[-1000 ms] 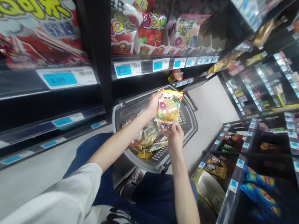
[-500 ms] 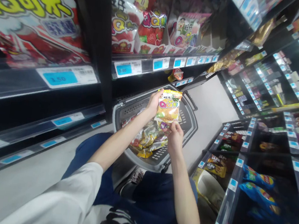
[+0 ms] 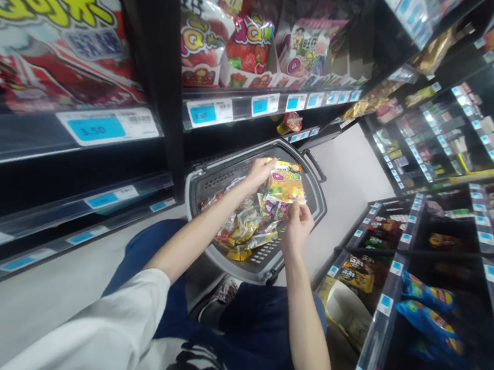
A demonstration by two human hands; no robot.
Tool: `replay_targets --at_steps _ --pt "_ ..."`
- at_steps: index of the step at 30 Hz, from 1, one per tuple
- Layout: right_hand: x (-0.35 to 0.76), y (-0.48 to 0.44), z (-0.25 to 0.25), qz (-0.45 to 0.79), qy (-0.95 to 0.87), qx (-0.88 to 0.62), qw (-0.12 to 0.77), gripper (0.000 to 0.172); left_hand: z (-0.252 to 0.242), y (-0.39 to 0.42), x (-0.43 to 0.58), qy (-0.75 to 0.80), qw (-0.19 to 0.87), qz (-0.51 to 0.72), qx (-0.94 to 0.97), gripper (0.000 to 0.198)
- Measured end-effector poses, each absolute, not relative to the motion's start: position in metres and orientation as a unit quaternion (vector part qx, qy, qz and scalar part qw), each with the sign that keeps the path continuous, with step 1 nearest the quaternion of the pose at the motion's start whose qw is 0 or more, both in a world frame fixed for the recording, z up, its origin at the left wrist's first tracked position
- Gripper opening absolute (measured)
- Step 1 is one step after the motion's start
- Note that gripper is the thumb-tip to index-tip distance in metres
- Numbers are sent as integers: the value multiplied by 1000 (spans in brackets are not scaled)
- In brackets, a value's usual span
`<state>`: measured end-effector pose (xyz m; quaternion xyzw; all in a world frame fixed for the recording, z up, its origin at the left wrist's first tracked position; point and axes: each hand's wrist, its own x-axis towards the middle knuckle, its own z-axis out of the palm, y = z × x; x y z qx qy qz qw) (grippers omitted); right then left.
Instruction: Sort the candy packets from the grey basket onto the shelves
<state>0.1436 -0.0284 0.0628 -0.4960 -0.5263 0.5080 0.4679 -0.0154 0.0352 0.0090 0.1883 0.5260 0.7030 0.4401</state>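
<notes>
A yellow snack packet [image 3: 285, 185] is tilted flat over a grey shopping basket [image 3: 314, 184] on the floor between my knees. My left hand [image 3: 258, 173] pinches the packet's top left corner. Closed on the packet's lower right edge is my right hand [image 3: 299, 223]. Several more snack packets [image 3: 246, 227] lie heaped in the basket under my hands.
Black shelves with blue price tags [image 3: 96, 128] stand close on the left, holding large red snack bags [image 3: 55, 23] and smaller packets [image 3: 250, 47]. More shelves with blue and red packets [image 3: 429, 297] rise on the right. A narrow pale floor aisle [image 3: 348, 167] runs ahead.
Both hands have lowered the yellow packet from upright above the basket to a flatter tilt just over the heap of packets.
</notes>
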Motion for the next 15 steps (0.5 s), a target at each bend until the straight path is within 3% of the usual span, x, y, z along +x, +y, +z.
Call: replay_targets --at_steps 4,9,15 --pt "145 -27 66 428 -594 -474 489 30 6 33 -12 565 464 637 242 25" --pt "149 -31 68 223 -718 -474 459 12 23 24 -9 472 584 620 226 47" --pt "149 -35 69 95 -808 -390 431 13 42 16 -7 291 646 687 160 62"
